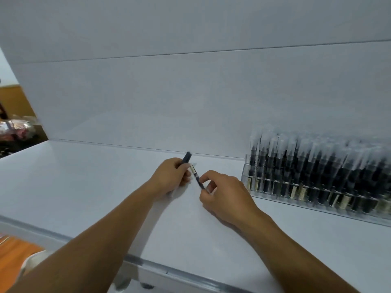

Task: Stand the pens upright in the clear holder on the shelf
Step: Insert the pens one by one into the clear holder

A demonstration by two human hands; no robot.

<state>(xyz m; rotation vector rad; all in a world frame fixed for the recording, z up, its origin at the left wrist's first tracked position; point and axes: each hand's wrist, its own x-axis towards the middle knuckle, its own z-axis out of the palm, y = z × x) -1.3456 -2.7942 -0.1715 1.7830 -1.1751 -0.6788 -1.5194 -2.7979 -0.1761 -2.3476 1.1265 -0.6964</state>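
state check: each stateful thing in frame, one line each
left hand: grips the dark pen, fingers curled round it
dark pen: held, end poking above the fingers, not in the holder
right hand: pinches the second pen
second pen: tilted, between both hands, above the shelf
clear holder: standing on the shelf, right side, looks nearly full
stored pens: upright in the holder, blurred

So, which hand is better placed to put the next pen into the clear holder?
The right hand: it pinches a pen and is nearer the clear holder; the left hand, holding a dark pen, is farther away.
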